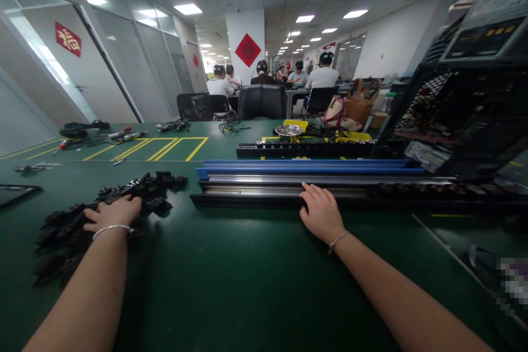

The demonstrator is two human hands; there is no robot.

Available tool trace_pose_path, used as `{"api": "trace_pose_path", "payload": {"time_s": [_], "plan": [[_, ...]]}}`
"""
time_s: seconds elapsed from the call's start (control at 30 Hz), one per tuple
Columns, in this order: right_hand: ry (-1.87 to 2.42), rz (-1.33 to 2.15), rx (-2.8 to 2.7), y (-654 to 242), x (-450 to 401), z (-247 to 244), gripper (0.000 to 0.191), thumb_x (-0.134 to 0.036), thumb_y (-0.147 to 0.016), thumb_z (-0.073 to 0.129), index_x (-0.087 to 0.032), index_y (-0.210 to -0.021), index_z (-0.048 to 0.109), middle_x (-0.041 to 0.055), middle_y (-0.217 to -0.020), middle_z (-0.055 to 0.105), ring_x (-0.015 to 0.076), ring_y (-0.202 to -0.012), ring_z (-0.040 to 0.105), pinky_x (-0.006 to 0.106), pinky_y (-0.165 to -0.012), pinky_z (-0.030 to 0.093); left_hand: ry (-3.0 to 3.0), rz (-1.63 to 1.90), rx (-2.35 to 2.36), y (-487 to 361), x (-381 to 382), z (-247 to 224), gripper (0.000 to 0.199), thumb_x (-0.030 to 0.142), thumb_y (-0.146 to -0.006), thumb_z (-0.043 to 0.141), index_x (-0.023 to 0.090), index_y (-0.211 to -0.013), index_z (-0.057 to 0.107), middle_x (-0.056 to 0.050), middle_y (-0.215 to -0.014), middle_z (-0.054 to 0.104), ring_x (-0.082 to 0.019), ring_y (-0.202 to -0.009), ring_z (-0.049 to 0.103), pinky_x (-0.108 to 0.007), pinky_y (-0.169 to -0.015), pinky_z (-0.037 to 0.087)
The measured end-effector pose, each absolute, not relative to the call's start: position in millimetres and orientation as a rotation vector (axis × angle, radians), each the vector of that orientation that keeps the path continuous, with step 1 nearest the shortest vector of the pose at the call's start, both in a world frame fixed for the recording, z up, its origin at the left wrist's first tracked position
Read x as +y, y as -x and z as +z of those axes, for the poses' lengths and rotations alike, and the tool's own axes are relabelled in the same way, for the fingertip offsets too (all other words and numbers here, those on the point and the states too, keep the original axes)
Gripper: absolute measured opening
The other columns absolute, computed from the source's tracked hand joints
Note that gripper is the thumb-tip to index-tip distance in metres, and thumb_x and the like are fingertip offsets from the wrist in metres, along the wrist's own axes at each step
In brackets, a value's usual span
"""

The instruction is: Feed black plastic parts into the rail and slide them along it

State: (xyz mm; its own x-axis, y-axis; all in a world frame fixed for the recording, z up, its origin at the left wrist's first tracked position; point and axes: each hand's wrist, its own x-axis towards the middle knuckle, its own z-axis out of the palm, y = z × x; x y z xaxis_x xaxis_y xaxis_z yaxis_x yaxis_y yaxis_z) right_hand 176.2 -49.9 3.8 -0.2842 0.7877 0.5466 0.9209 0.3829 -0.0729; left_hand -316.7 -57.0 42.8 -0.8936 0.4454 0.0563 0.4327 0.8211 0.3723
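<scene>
My left hand (113, 213) rests on a loose pile of small black parts (61, 231), its fingers spread over them. Their exact kind is hard to make out. My right hand (322, 210) lies at the near black rail (247, 198), with its fingertips on the channel and the fingers stretched out. Behind that rail runs a silvery strip (264, 178), and beyond it a long blue rail (289, 166). Several small dark parts (433, 192) sit in a row along the right end of the near rail.
An open computer case (445, 115) stands at the right. Farther back are another black rail (256, 150), a metal dish (289, 130), yellow trays (355, 136) and a brown bag (362, 104). Tools (124, 135) lie at the left. Several people (324, 74) sit beyond the green table (214, 275).
</scene>
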Motion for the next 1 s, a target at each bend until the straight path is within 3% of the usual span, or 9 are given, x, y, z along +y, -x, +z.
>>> {"api": "trace_pose_path", "payload": {"time_s": [0.1,0.2,0.27,0.33,0.43,0.57,0.73,0.87,1.0], "plan": [[1.456,-0.341,-2.135,-176,-51,4,0.029,-0.02,-0.077,0.047,-0.02,-0.103,0.061,0.0085,-0.133,0.053,0.0255,-0.122,0.045,0.047,-0.103,0.029,-0.885,0.762,3.009,296,-53,49,0.031,0.044,-0.071,0.054,0.032,-0.099,0.061,0.005,-0.144,0.036,-0.042,-0.137,0.012,-0.066,-0.1,0.021],[1.452,-0.329,-2.134,-177,-51,5,0.028,-0.025,-0.079,0.048,-0.02,-0.104,0.061,0.0088,-0.133,0.053,0.0253,-0.122,0.045,0.046,-0.103,0.029,-1.38,0.863,2.944,251,-48,52,0.037,0.039,-0.076,0.053,0.024,-0.109,0.062,-0.004,-0.145,0.036,-0.044,-0.134,0.018,-0.065,-0.1,0.023],[1.451,-0.322,-2.143,-177,-52,5,0.029,-0.031,-0.083,0.046,-0.02,-0.105,0.061,0.0091,-0.133,0.052,0.0255,-0.122,0.044,0.046,-0.102,0.029,-1.641,0.861,2.837,207,-44,51,0.041,0.036,-0.079,0.053,0.024,-0.117,0.059,-0.005,-0.147,0.034,-0.036,-0.136,0.019,-0.055,-0.105,0.026],[1.449,-0.314,-2.151,-177,-51,6,0.03,-0.035,-0.086,0.043,-0.021,-0.105,0.061,0.0086,-0.132,0.053,0.0253,-0.122,0.045,0.046,-0.102,0.029,-2.037,0.89,2.596,157,-41,45,0.045,0.034,-0.082,0.05,0.016,-0.123,0.056,-0.014,-0.146,0.035,-0.034,-0.137,0.021,-0.05,-0.107,0.028],[1.458,-0.314,-2.122,-182,-48,7,0.031,-0.036,-0.089,0.039,-0.021,-0.104,0.062,0.0076,-0.129,0.056,0.0247,-0.121,0.045,0.045,-0.102,0.029,-2.342,0.9,2.24,83,-38,33,0.048,0.035,-0.086,0.043,0.016,-0.13,0.05,-0.013,-0.145,0.037,-0.029,-0.138,0.022,-0.047,-0.108,0.028],[1.547,-0.414,-1.884,-205,-39,14,0.033,-0.034,-0.088,0.039,-0.019,-0.108,0.06,0.0106,-0.127,0.057,0.0276,-0.123,0.042,0.05,-0.102,0.028,-2.395,0.852,2.145,24,-35,19,0.044,0.04,-0.089,0.037,0.024,-0.127,0.052,-0.007,-0.139,0.047,-0.026,-0.135,0.03,-0.051,-0.109,0.024],[1.765,-0.659,-1.514,-258,-28,19,0.038,-0.032,-0.083,0.044,-0.014,-0.113,0.058,0.0173,-0.134,0.048,0.0352,-0.128,0.033,0.057,-0.1,0.027,-2.37,0.86,2.187,16,-35,16,0.043,0.039,-0.091,0.032,0.026,-0.123,0.056,-0.006,-0.133,0.054,-0.026,-0.129,0.04,-0.05,-0.107,0.026],[1.857,-0.594,-1.395,-288,-21,9,0.033,-0.024,-0.076,0.047,-0.013,-0.102,0.064,0.0177,-0.123,0.055,0.0336,-0.113,0.047,0.05,-0.093,0.039,-2.409,0.872,2.152,22,-37,16,0.042,0.039,-0.091,0.032,0.026,-0.124,0.056,-0.005,-0.133,0.054,-0.024,-0.128,0.041,-0.045,-0.106,0.028],[1.837,-0.553,-1.461,-295,-16,3,0.031,-0.021,-0.074,0.045,-0.014,-0.095,0.066,0.0152,-0.116,0.059,0.0304,-0.106,0.051,0.046,-0.089,0.041,-2.397,0.895,2.162,20,-37,15,0.041,0.037,-0.091,0.034,0.027,-0.122,0.057,-0.005,-0.13,0.056,-0.023,-0.127,0.042,-0.043,-0.105,0.029]]}}
